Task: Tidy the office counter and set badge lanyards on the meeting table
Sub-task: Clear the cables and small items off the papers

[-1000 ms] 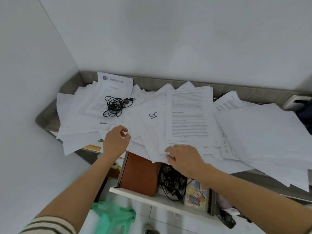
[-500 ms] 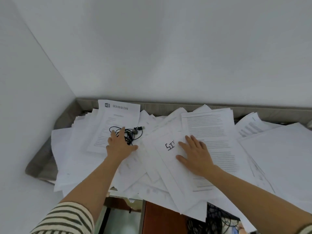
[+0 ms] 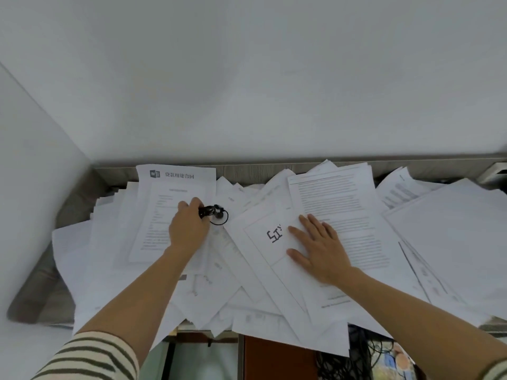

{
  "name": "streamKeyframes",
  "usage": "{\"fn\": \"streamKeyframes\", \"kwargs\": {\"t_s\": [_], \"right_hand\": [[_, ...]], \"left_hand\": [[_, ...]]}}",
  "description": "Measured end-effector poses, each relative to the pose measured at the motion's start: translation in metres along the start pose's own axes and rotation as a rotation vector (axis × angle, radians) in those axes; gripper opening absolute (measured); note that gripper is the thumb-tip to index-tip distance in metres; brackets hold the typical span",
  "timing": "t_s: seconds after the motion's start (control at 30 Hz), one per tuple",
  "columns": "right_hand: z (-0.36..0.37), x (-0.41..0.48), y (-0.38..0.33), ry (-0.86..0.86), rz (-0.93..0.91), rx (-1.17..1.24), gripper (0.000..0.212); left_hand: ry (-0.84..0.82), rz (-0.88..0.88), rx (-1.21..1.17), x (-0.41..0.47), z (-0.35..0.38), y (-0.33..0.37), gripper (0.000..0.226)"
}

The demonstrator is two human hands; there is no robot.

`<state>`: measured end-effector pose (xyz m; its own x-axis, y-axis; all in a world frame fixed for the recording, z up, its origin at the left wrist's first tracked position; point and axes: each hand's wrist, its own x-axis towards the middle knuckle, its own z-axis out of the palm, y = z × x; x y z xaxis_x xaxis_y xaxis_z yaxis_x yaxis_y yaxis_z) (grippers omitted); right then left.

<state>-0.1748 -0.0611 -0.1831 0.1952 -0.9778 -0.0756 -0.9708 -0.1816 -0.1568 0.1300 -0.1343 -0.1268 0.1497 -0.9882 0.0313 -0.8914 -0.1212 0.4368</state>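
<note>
A grey wood-grain counter (image 3: pixel 68 215) in a corner is covered by a loose spread of white printed papers (image 3: pixel 247 283). My left hand (image 3: pixel 188 226) is closed on a bundled black cord (image 3: pixel 215 212), which sticks out past my fingers above a sheet with a blue Word logo (image 3: pixel 175 187). My right hand (image 3: pixel 318 248) lies flat, fingers spread, on a sheet with large black marks (image 3: pixel 274 234) and a page of dense text (image 3: pixel 337 204). No badge lanyards are visible.
White walls close the left side and back. At the counter's back right is a white device (image 3: pixel 493 174). Below the front edge are a brown box (image 3: pixel 274 360), tangled black cables (image 3: pixel 351 357) and colourful items (image 3: pixel 397 363).
My left hand has closed around the black cord and gathered it into a bundle. My right hand stays flat on the papers. The view has tilted slightly upward.
</note>
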Motion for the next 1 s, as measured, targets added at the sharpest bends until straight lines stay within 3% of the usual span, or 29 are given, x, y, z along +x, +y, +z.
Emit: {"fn": "streamKeyframes", "kwargs": {"t_s": [0.07,0.2,0.37,0.53,0.7,0.87,0.93,1.0], "right_hand": [[-0.005,0.002,0.0,-0.033,0.011,0.039,0.081],[-0.034,0.0,-0.006,-0.092,0.045,0.186,0.059],[-0.064,-0.055,0.003,0.115,0.027,0.372,0.045],[-0.068,-0.136,0.029,0.153,0.009,0.489,0.036],[-0.048,-0.213,0.051,0.086,0.037,0.517,0.026],[-0.018,-0.265,0.068,-0.019,0.08,0.435,0.027],[-0.007,-0.279,0.074,-0.072,0.102,0.406,0.026],[0.002,-0.288,0.08,-0.103,0.119,0.376,0.025]], "left_hand": [[0.072,0.007,-0.149,-0.007,-0.013,0.012,0.019],[0.086,0.022,-0.459,-0.037,-0.04,0.039,0.013],[-0.021,-0.023,-0.775,-0.115,-0.06,0.084,0.019],[-0.196,-0.031,-0.927,-0.201,-0.042,0.12,0.02],[-0.443,-0.118,-0.944,-0.273,0.005,0.136,0.018],[-0.722,-0.238,-0.722,-0.314,0.065,0.132,0.017],[-0.737,-0.272,-0.667,-0.316,0.093,0.131,0.02],[-0.652,-0.24,-0.638,-0.314,0.118,0.134,0.027]]}}
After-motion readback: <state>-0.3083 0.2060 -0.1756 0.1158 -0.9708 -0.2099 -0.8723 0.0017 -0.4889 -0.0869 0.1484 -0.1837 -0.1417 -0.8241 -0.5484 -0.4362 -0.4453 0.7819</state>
